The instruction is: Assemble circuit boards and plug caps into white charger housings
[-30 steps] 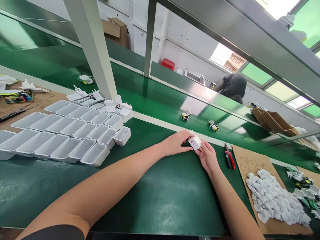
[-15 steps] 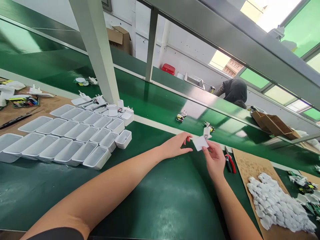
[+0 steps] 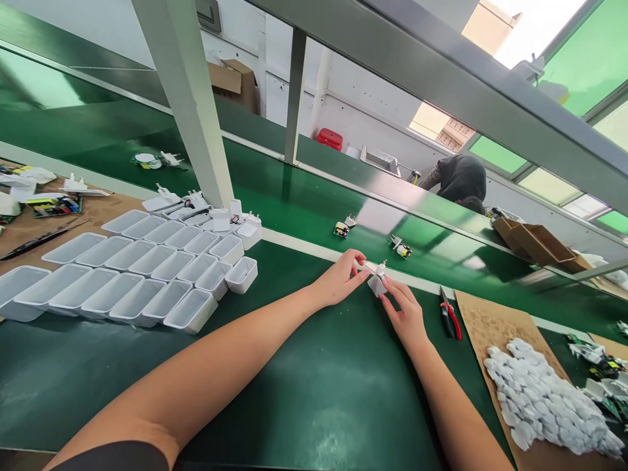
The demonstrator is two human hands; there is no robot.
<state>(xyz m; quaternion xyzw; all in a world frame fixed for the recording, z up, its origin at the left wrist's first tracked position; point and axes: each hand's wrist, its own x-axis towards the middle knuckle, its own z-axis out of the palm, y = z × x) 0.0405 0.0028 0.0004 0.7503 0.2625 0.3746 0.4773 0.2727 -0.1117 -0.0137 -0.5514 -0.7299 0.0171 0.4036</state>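
Above the green bench, a white plug-in power adapter (image 3: 377, 284) is held between my two hands, its plug end and pins pointing up and away. My right hand (image 3: 408, 315) grips it from the right with thumb and fingers. From the other side, my left hand (image 3: 339, 278) has thumb and fingertips closed on the adapter's left edge by the plug end; the exact contact is partly hidden. Just beyond, on the green belt, lie a circuit board with a plug piece (image 3: 401, 247) and another similar board (image 3: 342, 227).
To the left stand rows of white adapter cases (image 3: 191, 309), with plug tops behind them. Red-handled pliers (image 3: 450, 314) lie right of my right hand, beside cardboard (image 3: 473, 320) bearing a heap of white pieces (image 3: 544, 399). A grey post (image 3: 184, 98) rises at left; a person (image 3: 458, 180) bends over beyond.
My right hand has brought the adapter left and slightly down, turning it plug end up. My left hand, previously apart from it with fingers spread, has closed on its edge.
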